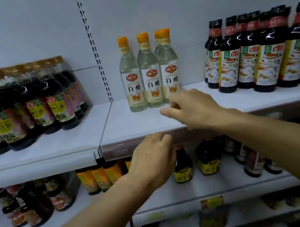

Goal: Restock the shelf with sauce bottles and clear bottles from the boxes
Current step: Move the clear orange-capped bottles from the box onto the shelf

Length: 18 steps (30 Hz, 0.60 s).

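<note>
Clear bottles (149, 70) upright mid-shelf (137, 125), dark sauce bottles (260, 52) further right. Right hand (193, 108) hovers just before them, fingers loosely curled, holding nothing. Left hand (152, 157) at shelf's front edge, grip unclear.

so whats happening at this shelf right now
A person is restocking a white shop shelf. Clear bottles with orange caps and white labels stand upright in a small group at the middle of the upper shelf, with dark sauce bottles on either side. The right hand hovers just in front of the rightmost clear bottle, fingers loosely curled, holding nothing. The left hand is lower, at the shelf's front edge, also empty. No box is in view.
</note>
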### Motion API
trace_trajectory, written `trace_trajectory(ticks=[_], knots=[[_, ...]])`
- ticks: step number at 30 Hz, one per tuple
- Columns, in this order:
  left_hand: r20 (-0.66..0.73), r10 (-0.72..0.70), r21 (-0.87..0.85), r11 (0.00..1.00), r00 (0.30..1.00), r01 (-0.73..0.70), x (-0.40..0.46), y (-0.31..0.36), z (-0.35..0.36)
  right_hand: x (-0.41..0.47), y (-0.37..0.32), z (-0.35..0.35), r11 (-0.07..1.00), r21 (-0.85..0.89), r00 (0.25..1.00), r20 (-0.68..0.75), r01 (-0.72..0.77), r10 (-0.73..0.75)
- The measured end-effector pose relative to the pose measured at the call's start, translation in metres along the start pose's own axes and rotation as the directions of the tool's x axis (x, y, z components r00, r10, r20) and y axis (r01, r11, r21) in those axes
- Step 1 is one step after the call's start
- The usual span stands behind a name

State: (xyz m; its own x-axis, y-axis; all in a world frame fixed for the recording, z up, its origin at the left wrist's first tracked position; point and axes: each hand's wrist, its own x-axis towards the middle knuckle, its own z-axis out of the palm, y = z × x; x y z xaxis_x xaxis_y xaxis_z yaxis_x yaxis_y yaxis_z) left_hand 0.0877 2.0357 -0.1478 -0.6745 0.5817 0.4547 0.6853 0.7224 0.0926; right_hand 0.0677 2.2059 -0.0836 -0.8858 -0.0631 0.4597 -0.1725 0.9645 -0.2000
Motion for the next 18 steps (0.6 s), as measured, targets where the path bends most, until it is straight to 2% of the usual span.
trace_trajectory(ticks=[5,10,13,18], knots=[[0.100,0.003,-0.066,0.998,0.995,0.003,-0.045,-0.020,0.025,-0.044,-0.031,0.033,0.996,0.082,0.996,0.090,-0.029,0.021],[0.228,-0.037,-0.128,0.989,0.973,0.068,-0.086,-0.034,0.063,-0.088,-0.039,0.076,0.982,0.157,0.980,0.182,-0.109,0.080],[0.297,-0.041,-0.130,0.988,0.954,0.083,-0.113,-0.038,0.087,-0.118,-0.036,0.112,0.968,0.186,0.955,0.272,-0.171,0.117],[0.402,-0.050,-0.228,0.962,0.914,0.153,-0.150,-0.035,0.127,-0.166,-0.026,0.167,0.948,0.172,0.899,0.399,-0.267,0.181]])
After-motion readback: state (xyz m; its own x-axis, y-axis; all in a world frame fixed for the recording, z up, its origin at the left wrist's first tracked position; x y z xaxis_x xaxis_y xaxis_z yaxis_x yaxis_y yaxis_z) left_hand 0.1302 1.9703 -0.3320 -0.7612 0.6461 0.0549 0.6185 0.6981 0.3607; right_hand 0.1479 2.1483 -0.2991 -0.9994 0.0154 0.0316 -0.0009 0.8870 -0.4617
